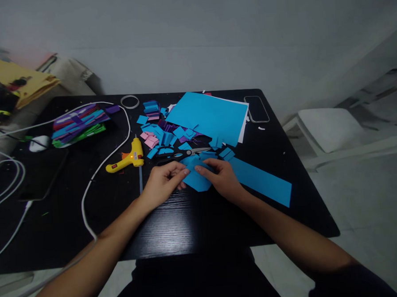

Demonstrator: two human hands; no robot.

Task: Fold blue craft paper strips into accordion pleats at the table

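A small blue paper piece [197, 179] lies on the black table [176, 225], pinched from both sides. My left hand [163, 181] grips its left edge with the fingertips. My right hand [221, 176] presses and holds its right side. Just behind the hands lie scissors [185, 154] among several small folded blue, pink and purple paper bits [161, 135]. A long blue paper strip [262, 180] stretches out to the right of my right hand.
A yellow glue gun [127, 159] with a white cable [87, 189] lies left of the hands. A large blue sheet [210, 117], a phone [256, 108], a tape ring [130, 101] and a stack of coloured strips [77, 126] sit further back. A white chair [327, 128] stands at right.
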